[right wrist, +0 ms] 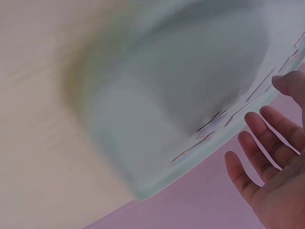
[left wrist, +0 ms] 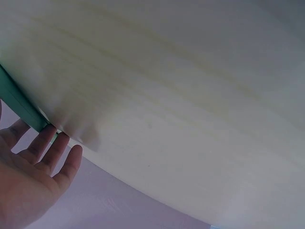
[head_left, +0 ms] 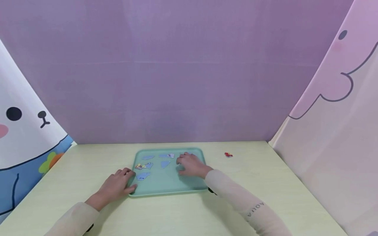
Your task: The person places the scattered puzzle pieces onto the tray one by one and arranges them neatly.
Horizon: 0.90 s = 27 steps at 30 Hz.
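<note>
A green tray (head_left: 165, 193) lies on the table, with several flat, irregular, mostly blue printed pieces on it. Among them are a piece with a yellow part (head_left: 144, 166), a blue one (head_left: 143, 176) at the left, and a tapered one (head_left: 165, 164) in the middle. My left hand (head_left: 115, 184) rests at the tray's left edge; its fingers (left wrist: 45, 143) reach out beside the rim, slightly bent. Over the tray's right half is my right hand (head_left: 192, 165), fingers spread and holding nothing in the right wrist view. A piece (head_left: 190, 153) behind it is partly covered.
A small red piece (head_left: 228, 154) lies on the pale table (head_left: 254, 183), right of the tray. A purple cloth wall (head_left: 189, 82) stands at the table's back edge. Printed curtains (head_left: 32, 137) hang at both sides.
</note>
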### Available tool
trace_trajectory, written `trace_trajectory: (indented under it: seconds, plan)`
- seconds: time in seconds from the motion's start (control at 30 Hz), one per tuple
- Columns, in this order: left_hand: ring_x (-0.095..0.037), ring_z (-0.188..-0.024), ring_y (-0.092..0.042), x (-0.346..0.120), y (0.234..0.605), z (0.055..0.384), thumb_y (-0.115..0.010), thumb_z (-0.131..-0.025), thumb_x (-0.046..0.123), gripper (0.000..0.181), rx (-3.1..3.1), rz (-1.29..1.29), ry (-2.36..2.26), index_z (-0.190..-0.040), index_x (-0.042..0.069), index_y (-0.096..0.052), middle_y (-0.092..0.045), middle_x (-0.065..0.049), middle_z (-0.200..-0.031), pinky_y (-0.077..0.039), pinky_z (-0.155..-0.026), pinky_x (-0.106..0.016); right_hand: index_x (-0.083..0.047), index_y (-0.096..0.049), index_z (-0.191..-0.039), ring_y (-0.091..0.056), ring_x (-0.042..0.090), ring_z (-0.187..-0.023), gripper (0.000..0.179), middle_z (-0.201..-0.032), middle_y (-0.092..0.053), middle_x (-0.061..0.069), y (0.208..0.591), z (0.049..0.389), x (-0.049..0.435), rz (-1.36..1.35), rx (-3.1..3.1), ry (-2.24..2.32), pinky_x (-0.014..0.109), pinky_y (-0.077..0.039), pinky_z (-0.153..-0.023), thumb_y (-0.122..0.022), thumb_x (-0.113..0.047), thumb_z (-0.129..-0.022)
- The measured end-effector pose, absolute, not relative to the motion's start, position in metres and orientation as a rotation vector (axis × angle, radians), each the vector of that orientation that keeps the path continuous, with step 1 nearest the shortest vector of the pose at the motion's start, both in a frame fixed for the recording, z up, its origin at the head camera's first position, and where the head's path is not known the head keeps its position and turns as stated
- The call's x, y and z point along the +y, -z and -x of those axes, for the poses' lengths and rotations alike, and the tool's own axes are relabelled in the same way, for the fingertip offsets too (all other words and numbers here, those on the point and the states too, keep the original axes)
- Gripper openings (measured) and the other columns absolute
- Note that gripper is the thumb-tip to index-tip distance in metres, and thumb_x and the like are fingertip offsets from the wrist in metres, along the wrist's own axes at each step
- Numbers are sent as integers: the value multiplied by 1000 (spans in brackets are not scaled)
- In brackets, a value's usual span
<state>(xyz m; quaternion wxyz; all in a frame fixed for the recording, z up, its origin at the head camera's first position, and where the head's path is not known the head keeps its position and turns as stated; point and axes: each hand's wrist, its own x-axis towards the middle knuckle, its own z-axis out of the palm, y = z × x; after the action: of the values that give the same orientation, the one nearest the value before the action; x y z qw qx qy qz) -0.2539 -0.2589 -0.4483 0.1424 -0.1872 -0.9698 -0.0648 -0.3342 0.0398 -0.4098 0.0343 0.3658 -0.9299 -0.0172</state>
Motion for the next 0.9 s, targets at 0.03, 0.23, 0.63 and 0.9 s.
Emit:
trace_trajectory:
  seconds: [0.03,0.23,0.63,0.9]
  plan:
    - [-31,-93,-56,-259,448,254,-68,-78,36,45,-2799,540,186,-108,4,-61,-57,-13,-108,-48,-67,-45,-17,-63,-110,-52,16,-104,32,-112,-61,-4,410,335,45,-1113,-2870,41,38,-47,-84,-64,-34,-82]
    - [-31,-94,-56,-260,450,255,-68,-77,37,46,-2795,548,182,-109,4,-60,-57,-14,-109,-48,-67,-46,-15,-63,-108,-52,17,-104,33,-110,-62,-2,413,341,79,-1035,-2888,-38,40,-47,-84,-67,-32,-80]
    - [-31,-94,-56,-260,450,256,-68,-78,37,45,-2797,542,184,-109,4,-61,-57,-14,-109,-49,-67,-46,-7,-65,-104,-52,24,-97,30,-102,-63,4,407,347,138,-800,-2929,-239,44,-45,-80,-70,-21,-78]
    - [-31,-93,-56,-260,453,257,-66,-78,39,47,-2797,536,182,-109,4,-60,-57,-15,-109,-49,-68,-46,-6,-64,-104,-55,26,-94,30,-101,-63,7,413,356,174,-691,-2927,-190,43,-47,-76,-69,-21,-79]
